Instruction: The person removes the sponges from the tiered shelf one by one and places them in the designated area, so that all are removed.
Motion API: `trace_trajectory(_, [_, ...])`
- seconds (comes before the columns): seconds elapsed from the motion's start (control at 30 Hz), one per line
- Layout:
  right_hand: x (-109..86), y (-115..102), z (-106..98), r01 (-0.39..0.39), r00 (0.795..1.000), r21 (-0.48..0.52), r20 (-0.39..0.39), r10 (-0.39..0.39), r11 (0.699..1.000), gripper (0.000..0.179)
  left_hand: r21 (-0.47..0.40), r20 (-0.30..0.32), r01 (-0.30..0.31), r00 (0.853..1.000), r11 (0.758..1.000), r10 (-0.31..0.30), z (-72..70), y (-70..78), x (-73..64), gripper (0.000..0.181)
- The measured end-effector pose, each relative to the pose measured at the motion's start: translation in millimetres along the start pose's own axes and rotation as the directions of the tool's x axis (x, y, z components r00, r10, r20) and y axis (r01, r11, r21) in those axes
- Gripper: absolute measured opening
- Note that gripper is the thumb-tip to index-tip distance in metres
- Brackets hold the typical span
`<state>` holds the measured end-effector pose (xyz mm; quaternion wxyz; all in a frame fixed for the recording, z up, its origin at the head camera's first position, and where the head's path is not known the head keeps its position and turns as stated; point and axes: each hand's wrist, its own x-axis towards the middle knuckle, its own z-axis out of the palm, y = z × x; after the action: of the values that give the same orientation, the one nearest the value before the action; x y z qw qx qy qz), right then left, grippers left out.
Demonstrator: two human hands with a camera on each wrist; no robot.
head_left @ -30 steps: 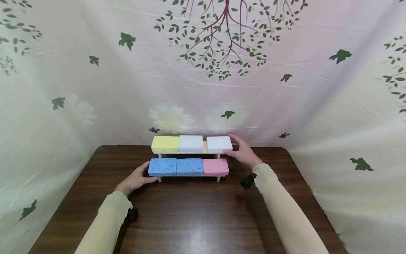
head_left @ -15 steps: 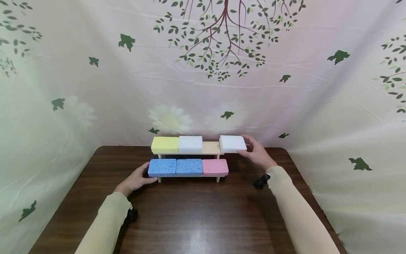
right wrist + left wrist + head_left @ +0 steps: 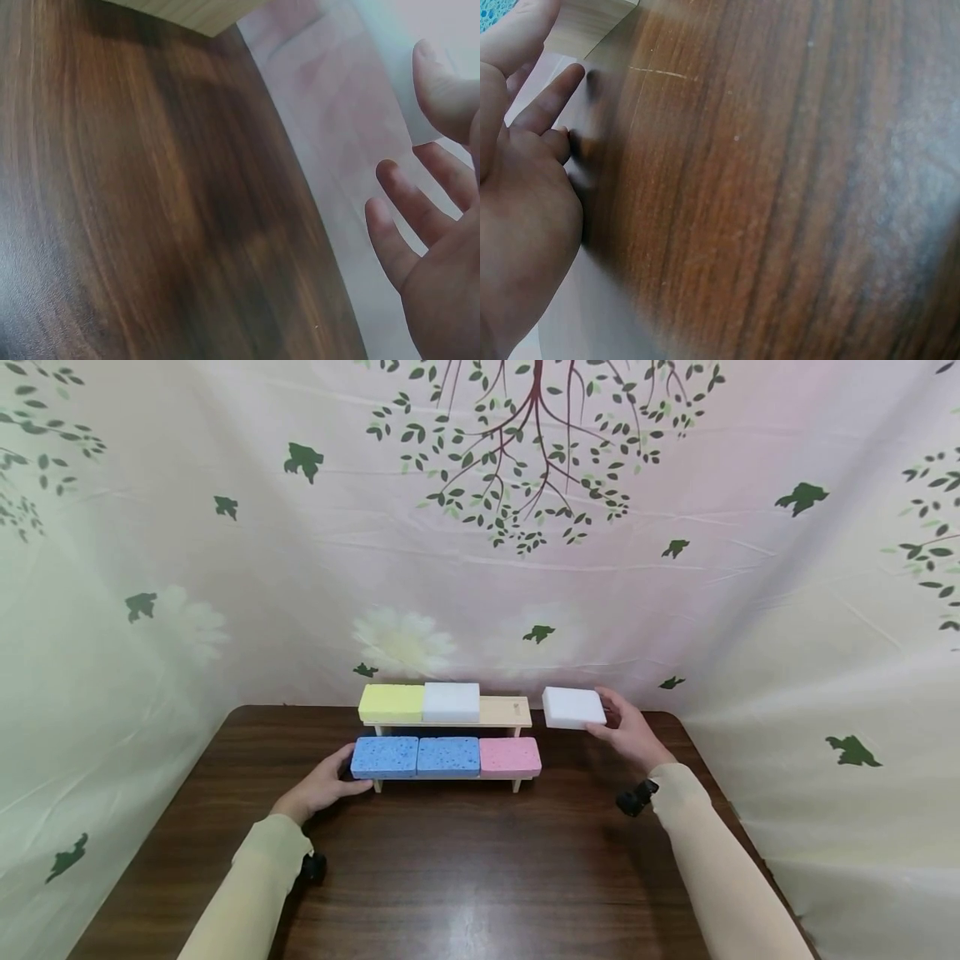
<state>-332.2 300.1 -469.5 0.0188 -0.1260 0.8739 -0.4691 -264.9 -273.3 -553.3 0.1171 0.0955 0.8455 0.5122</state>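
In the head view my right hand (image 3: 633, 739) holds a white sponge (image 3: 573, 707) by its right end, thumb in front and fingers behind. This sponge is off the right end of the rear wooden stand (image 3: 504, 711). The right wrist view shows the thumb (image 3: 439, 86) against the white block. My left hand (image 3: 318, 785) is at the left end of the front wooden stand (image 3: 450, 778), thumb and fingers about the leftmost blue sponge (image 3: 384, 757). Beside it are another blue sponge (image 3: 448, 756) and a pink sponge (image 3: 510, 757).
A yellow sponge (image 3: 391, 702) and a second white sponge (image 3: 451, 702) sit side by side on the rear stand, whose right part is bare wood. Both stands are on a dark brown table (image 3: 465, 868). A patterned cloth (image 3: 465, 568) hangs close behind the table's back edge.
My right hand has carried the white sponge rightward off the rear stand, baring its right part. My left hand has kept its place.
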Motion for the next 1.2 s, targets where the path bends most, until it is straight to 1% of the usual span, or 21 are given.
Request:
trace_trajectory(0.23, [-3.6,13,5,-0.051,0.999,-0.012,-0.008,0.051,0.999,0.08,0.0,0.002,0.002,1.0,1.0,-0.002,1.5,3.4,0.4,0.093])
trace_trajectory(0.37, [-5.0,20,10,-0.09,0.996,-0.01,0.005,0.09,0.996,0.079,-0.002,0.004,0.0,1.0,1.0,0.0,2.3,2.8,-1.0,0.091])
trace_trajectory(0.57, [-2.7,30,22,-0.084,0.996,-0.047,0.025,0.086,0.995,0.075,-0.001,-0.002,-0.003,1.0,1.0,0.003,1.4,1.9,-2.1,0.093])
trace_trajectory(0.73, [-1.1,40,29,-0.109,0.994,-0.072,0.017,0.11,0.991,0.08,-0.002,-0.004,-0.004,1.0,1.0,0.004,0.8,2.1,-0.7,0.093])
trace_trajectory(0.87, [-0.2,47,33,-0.121,0.992,-0.086,0.021,0.123,0.989,0.08,-0.007,-0.004,-0.001,1.0,1.0,0.001,2.0,3.7,0.1,0.092])
trace_trajectory(1.0, [1.4,50,36,-0.125,0.992,-0.117,0.015,0.128,0.985,0.08,-0.012,-0.005,0.0,1.0,1.0,0.0,3.4,5.4,0.6,0.09])
trace_trajectory(1.2, [3.6,44,40,-0.146,0.988,-0.15,0.02,0.151,0.978,0.081,-0.006,-0.005,-0.002,1.0,1.0,0.002,2.5,3.0,0.4,0.09])
